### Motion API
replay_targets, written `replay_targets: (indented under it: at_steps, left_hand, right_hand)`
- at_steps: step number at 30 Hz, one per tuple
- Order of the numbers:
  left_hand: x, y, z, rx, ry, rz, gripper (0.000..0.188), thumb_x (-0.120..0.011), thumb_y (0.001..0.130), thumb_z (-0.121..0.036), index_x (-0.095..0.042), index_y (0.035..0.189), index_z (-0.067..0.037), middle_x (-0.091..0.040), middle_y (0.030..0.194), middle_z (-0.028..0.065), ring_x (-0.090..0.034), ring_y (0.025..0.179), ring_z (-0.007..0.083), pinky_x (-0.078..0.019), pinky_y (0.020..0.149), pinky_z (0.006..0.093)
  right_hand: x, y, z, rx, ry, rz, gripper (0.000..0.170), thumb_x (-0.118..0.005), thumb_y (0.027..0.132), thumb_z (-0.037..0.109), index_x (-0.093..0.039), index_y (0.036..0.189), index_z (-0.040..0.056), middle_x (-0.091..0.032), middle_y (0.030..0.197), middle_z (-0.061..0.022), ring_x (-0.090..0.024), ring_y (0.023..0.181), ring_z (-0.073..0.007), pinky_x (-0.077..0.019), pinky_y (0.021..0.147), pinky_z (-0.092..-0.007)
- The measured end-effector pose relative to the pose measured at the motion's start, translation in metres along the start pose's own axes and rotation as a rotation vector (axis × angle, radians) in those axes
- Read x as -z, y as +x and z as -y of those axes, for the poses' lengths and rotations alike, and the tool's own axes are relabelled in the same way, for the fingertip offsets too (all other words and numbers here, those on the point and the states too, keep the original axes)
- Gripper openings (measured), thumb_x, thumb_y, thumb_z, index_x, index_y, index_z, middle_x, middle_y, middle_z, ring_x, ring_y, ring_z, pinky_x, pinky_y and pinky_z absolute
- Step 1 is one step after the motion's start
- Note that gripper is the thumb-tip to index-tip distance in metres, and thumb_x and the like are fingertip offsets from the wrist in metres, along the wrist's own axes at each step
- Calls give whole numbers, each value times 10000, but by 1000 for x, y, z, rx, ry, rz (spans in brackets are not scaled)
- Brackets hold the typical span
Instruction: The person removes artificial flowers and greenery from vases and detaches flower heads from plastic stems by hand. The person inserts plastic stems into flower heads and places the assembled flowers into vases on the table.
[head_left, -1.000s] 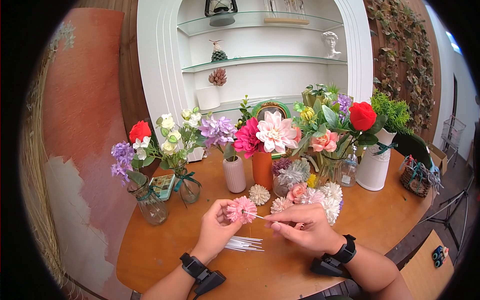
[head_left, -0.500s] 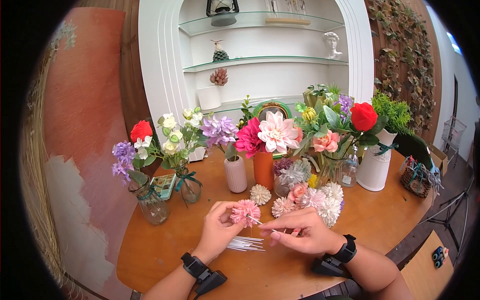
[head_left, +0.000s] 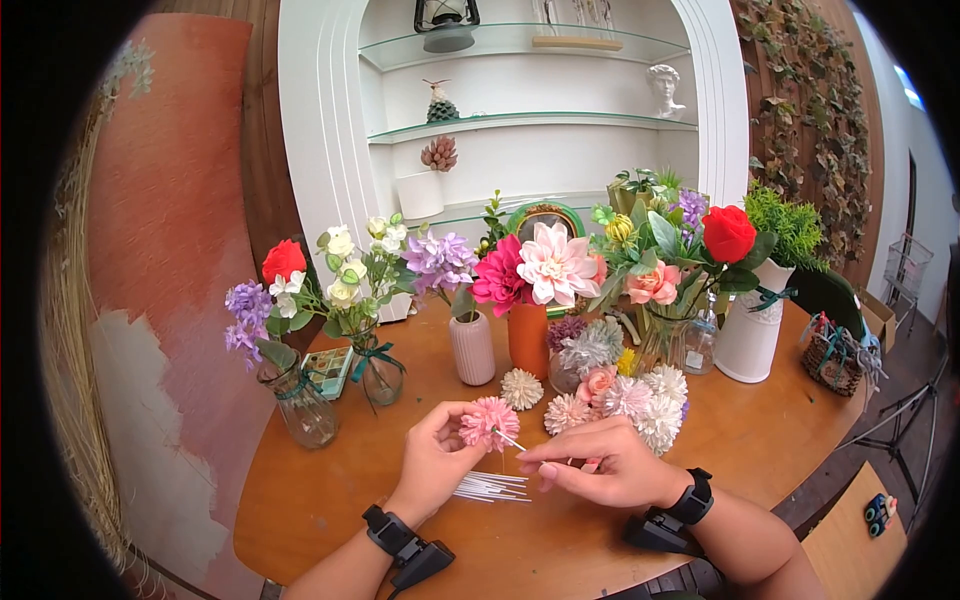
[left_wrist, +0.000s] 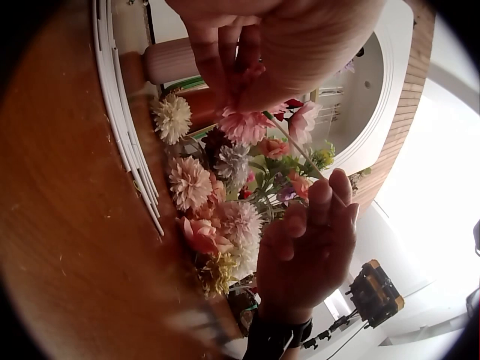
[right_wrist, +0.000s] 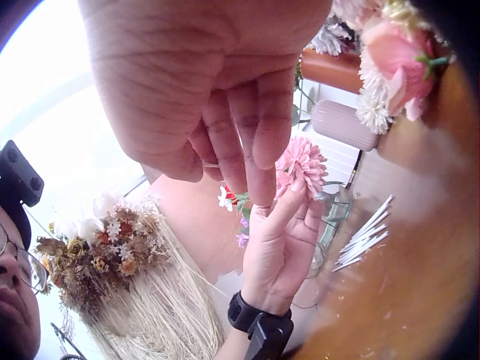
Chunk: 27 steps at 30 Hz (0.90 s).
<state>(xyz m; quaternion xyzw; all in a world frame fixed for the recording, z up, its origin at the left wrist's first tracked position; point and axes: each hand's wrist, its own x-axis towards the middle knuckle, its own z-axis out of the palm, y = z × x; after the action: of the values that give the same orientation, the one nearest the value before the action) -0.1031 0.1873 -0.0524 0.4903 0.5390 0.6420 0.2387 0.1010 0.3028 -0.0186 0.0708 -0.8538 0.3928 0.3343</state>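
Note:
My left hand [head_left: 432, 462] pinches a pink artificial flower head [head_left: 489, 424] just above the table, turned so its green back faces my right hand. Between the thumb and fingertips of my right hand [head_left: 608, 468] is a thin white stick [head_left: 511, 441], its far end right at the flower's green centre. The left wrist view shows the stick [left_wrist: 300, 149] running slantwise from the flower's base [left_wrist: 244, 126] to the right fingers. Below the flower lies a loose bundle of white sticks [head_left: 490, 487] on the tabletop.
A cream flower head [head_left: 521, 389] and a pile of loose flower heads [head_left: 627, 397] lie beyond my hands. Behind them stand vases: glass ones [head_left: 308, 415] at left, a pink ribbed one [head_left: 471, 349], an orange one [head_left: 527, 340] and a white one [head_left: 745, 335]. A wicker basket [head_left: 832, 360] sits at right.
The flower head has shifted slightly to the right and my right hand slightly to the left. The stick now slants more steeply. Over the last half second almost nothing moves.

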Motion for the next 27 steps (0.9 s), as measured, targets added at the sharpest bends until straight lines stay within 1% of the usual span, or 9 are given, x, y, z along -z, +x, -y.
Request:
replay_targets:
  at_steps: [6, 14, 17, 19, 22, 26, 27]
  left_hand:
    - [1, 0, -1, -7, 1, -8, 318, -676, 846, 75, -564, 1137, 17, -639, 1113, 93, -646, 1018, 146, -545, 908, 291]
    - [1, 0, -2, -21, -1, -27, 317, -690, 840, 66, -567, 1127, 14, -646, 1085, 90, -655, 997, 149, -552, 893, 290]
    - [0, 0, -3, -6, 7, -44, 319, -694, 833, 70, -567, 1121, 12, -647, 1080, 89, -654, 994, 145, -552, 887, 287]
    - [0, -1, -4, -40, -2, -60, 294, -688, 851, 53, -576, 1122, 35, -655, 1049, 87, -655, 964, 129, -552, 842, 256]
    - [0, 0, -4, -46, 10, -78, 290, -693, 848, 52, -579, 1113, 29, -658, 1035, 84, -655, 952, 124, -552, 831, 252]
    - [0, 0, -3, -51, 18, -93, 288, -696, 846, 50, -582, 1109, 25, -658, 1032, 82, -654, 940, 119, -550, 824, 248]
    - [0, 0, -4, -39, 22, -91, 300, -697, 838, 63, -574, 1108, 21, -653, 1042, 84, -653, 954, 127, -550, 845, 259]
  right_hand:
    - [0, 0, -2, 7, -11, 17, 193, -646, 899, 93, -727, 1062, 26, -721, 780, -96, -674, 631, -161, -512, 579, -277]
    - [0, 0, -3, -20, -5, 26, 201, -639, 913, 107, -719, 1076, 20, -733, 836, -102, -701, 695, -178, -536, 626, -289]
    - [0, 0, -4, -30, -17, 32, 204, -639, 916, 114, -718, 1081, 24, -732, 832, -100, -702, 701, -181, -538, 636, -293]
    - [0, 0, -4, -36, -21, 41, 207, -639, 917, 116, -717, 1086, 26, -730, 829, -101, -703, 704, -184, -539, 641, -295]
    - [0, 0, -4, -34, -22, 49, 212, -640, 917, 118, -715, 1095, 30, -728, 825, -102, -705, 709, -189, -541, 650, -300]
    - [0, 0, -5, -26, -28, 54, 214, -640, 915, 111, -710, 1102, 32, -727, 826, -104, -708, 713, -193, -543, 655, -306]
    - [1, 0, -5, -26, -28, 54, 214, -640, 915, 111, -710, 1102, 32, -727, 826, -104, -708, 713, -193, -543, 655, -306]
